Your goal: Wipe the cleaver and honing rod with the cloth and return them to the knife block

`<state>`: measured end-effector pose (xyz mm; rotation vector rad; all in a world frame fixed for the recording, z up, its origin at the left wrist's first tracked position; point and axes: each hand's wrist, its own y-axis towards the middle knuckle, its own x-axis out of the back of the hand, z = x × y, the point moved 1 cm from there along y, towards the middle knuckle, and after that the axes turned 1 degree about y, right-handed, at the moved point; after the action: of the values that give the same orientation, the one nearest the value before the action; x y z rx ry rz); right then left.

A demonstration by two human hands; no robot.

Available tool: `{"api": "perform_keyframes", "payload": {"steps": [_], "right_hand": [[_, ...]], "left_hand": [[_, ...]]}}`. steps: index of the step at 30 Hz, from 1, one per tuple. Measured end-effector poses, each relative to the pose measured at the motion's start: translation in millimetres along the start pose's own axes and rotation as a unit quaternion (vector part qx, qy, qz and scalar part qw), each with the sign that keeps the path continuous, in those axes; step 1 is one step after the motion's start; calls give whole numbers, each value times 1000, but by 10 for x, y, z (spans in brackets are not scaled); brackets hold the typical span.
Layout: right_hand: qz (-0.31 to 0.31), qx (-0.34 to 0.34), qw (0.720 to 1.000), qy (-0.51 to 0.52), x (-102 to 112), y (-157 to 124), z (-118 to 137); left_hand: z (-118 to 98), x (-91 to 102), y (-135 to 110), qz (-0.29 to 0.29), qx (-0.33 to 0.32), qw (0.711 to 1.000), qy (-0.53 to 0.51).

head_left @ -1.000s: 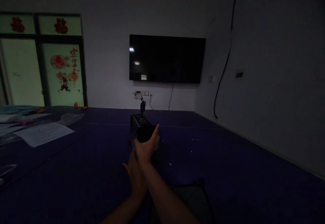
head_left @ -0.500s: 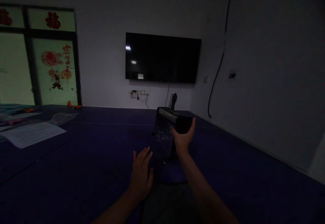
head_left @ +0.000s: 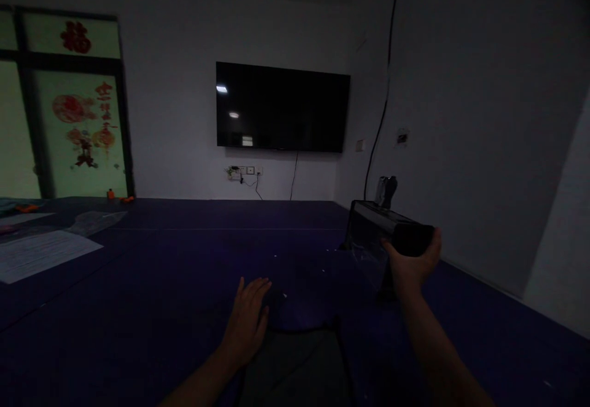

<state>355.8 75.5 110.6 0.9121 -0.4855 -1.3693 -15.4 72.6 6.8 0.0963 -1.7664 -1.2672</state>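
My right hand (head_left: 412,265) grips the near end of a black box (head_left: 380,241) with a clear-looking side panel; its exact kind cannot be made out in the dim light. The thumb lies along the side and the fingers wrap round the far edge. On or just behind the box's top stands a dark upright piece (head_left: 386,192). The box is at the right of the purple table (head_left: 184,296), and whether its base touches the top is hard to see. My left hand (head_left: 246,318) is open, fingers extended low over the table, holding nothing.
Small white scraps (head_left: 284,296) dot the table. At the left lie printed paper (head_left: 46,253), clear plastic wrap (head_left: 96,221) and orange items (head_left: 126,199). A wall stands close on the right with a hanging cable (head_left: 386,87). A television (head_left: 282,107) hangs at the back.
My right hand has carried the black box to the right, away from my left hand, uncovering white scraps on the table. My left hand stays nearly in place. The view has turned slightly right.
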Motion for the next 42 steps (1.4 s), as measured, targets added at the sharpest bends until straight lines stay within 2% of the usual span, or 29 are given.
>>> {"api": "perform_keyframes", "payload": {"steps": [5, 11, 17, 25, 38, 42], "right_hand": [[7, 6, 1000, -17, 184, 82, -240], [43, 1, 999, -7, 333, 39, -268], [40, -6, 999, 14, 310, -17, -199], [13, -60, 998, 33, 292, -48, -262], [17, -24, 1000, 7, 318, -46, -424], [17, -14, 1000, -7, 309, -47, -465]], "left_hand": [[-14, -9, -3, -5, 8, 1000, -11], [-26, 0, 4, 12, 20, 999, -30], [-43, -4, 9, 20, 22, 999, -44], [-67, 28, 23, 28, 23, 998, -54], [-46, -4, 2, 49, 38, 996, -67], [-58, -3, 0, 40, 41, 996, -62]]}}
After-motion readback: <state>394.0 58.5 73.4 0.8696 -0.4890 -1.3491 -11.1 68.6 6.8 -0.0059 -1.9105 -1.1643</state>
